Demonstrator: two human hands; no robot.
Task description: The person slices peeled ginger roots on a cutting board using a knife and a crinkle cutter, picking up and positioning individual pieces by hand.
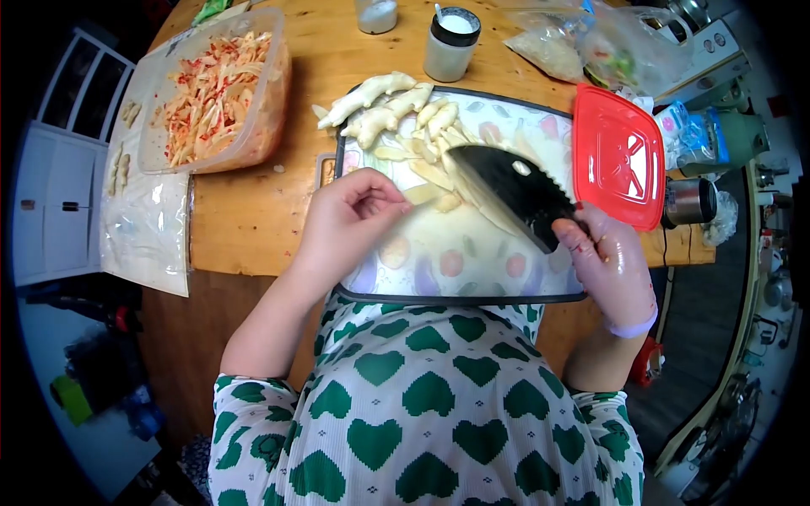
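My right hand [609,263], in a clear glove with a purple cuff, grips the handle end of a wide black knife [516,192]. The blade is tilted over the patterned cutting board [371,278], above the sliced ginger [434,174]. My left hand [359,218] is bare, at the board's left side, its fingers curled and pinched together; a thin pale sliver seems to stick out from the fingertips, blurred. Whole peeled ginger roots [384,108] lie at the board's upper left corner, beside smaller pieces.
A plastic tub of red-seasoned shredded vegetables [215,101] stands at left, on plastic sheeting [148,228]. A red lid [618,156] lies at the board's right edge. Behind are a jar of white powder [451,51], a glass [376,15] and plastic bags [620,51].
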